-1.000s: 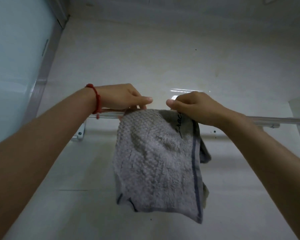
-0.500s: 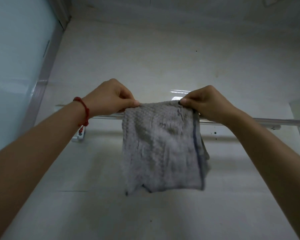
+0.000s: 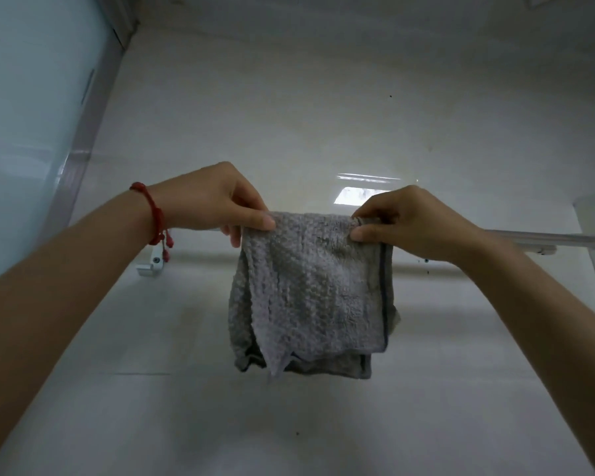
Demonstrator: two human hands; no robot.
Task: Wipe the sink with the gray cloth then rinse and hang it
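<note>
Gray cloth [image 3: 311,293] now draped in 2 layers over towel rail [image 3: 543,239], shifted right since 1 s ago. Left hand [image 3: 217,201] and right hand [image 3: 406,221] pinched top corners, spreading fold. Judged: hanging nearly finished.

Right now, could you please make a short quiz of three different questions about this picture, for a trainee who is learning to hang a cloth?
1. True or false: the gray cloth hangs folded over the towel bar.
2. Multiple choice: where does the left hand hold the cloth? A) bottom edge B) top left corner C) middle
3. Fill in: the red bracelet is on the ___ wrist.

Key
1. True: a back layer shows below the front layer.
2. B: thumb and fingers pinch the top left corner, and the right hand pinches the top right corner.
3. left
</note>
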